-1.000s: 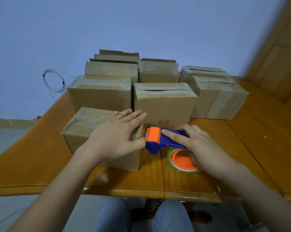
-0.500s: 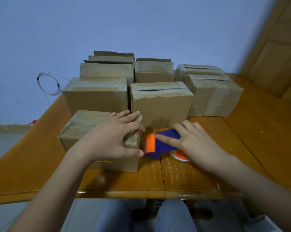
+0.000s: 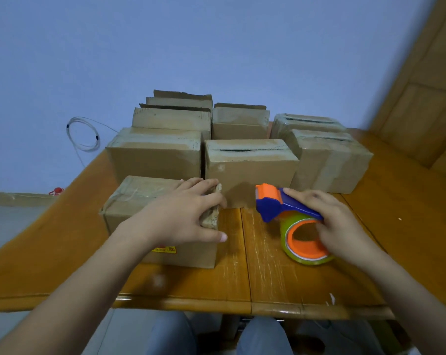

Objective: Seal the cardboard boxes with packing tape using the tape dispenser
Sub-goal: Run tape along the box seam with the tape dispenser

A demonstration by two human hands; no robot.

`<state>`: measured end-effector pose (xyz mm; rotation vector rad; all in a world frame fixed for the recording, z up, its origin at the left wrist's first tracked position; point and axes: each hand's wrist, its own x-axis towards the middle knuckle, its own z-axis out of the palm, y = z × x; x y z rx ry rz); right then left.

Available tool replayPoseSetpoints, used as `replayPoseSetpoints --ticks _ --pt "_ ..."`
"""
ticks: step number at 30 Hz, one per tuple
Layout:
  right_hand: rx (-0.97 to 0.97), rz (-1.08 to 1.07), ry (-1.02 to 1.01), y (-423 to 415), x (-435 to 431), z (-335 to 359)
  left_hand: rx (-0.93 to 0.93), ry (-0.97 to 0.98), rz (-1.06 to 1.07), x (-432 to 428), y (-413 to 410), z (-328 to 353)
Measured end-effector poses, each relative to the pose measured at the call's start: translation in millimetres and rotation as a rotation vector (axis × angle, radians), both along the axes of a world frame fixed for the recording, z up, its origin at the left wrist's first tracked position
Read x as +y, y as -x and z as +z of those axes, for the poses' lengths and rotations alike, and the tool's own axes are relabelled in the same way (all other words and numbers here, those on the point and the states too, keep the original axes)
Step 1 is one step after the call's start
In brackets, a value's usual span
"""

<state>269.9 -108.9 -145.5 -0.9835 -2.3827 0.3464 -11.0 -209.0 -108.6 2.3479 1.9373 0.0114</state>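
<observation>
A wide orange-brown wooden table (image 3: pixel 306 283) fills the lower scene, set against a plain blue wall (image 3: pixel 216 47), with a wooden panelled door (image 3: pixel 426 98) at the far right. On the far half of the table stands a cluster of brown cardboard boxes (image 3: pixel 250 170), some with glossy tape over their tops and some at the back with flaps standing up. Nearer and to the left lies a low, tape-wrapped brown cardboard box (image 3: pixel 140 198) with a small yellow label on its near side. The left hand (image 3: pixel 180 216) lies palm-down over the right end of this low box, fingers spread over the top and thumb along the near right corner, pressing rather than closing around it. To the right, clear of the box, the right hand (image 3: pixel 337 226) is closed on the blue and orange plastic tape dispenser (image 3: pixel 280 203), index finger stretched along its blue top, the other fingers curled about the yellowish-green roll of packing tape (image 3: pixel 303 247) on its orange core; its orange roller end points left toward the low box. A coil of thin white cable (image 3: pixel 83 134) hangs on the wall at the far left.
</observation>
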Motion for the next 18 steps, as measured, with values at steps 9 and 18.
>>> replayPoseSetpoints --ticks 9,18 --pt "0.292 0.037 0.243 1.4 -0.1 22.4 0.164 -0.176 0.238 18.7 -45.2 -1.0" --pt "0.320 0.009 0.261 -5.5 -4.0 30.4 0.172 0.089 0.103 26.5 -16.2 44.1"
